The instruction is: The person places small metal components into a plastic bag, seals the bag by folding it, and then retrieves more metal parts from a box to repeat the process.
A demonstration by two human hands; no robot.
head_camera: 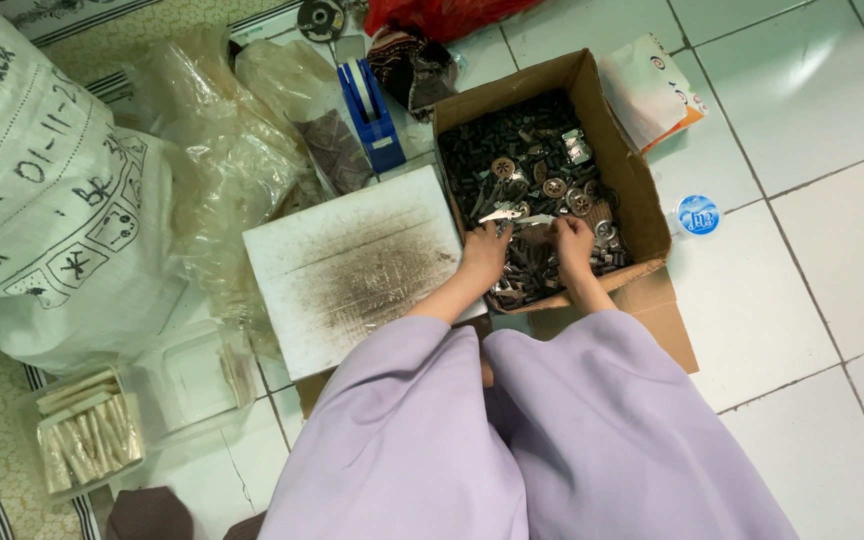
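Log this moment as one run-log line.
left hand: holds pale metal piece | right hand: among dark parts | both inside cardboard box | white board beside box

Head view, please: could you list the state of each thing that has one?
cardboard box: open, full of small metal parts
left hand: in the box, on parts
right hand: in the box, on parts
white board: flat, dirty
clear tray: empty

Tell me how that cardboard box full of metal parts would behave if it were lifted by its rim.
The cardboard box would probably feel heavy, since small dark metal parts fill it. Its thin walls and open flaps look likely to bend. The loose parts would probably slide toward whichever side dips.
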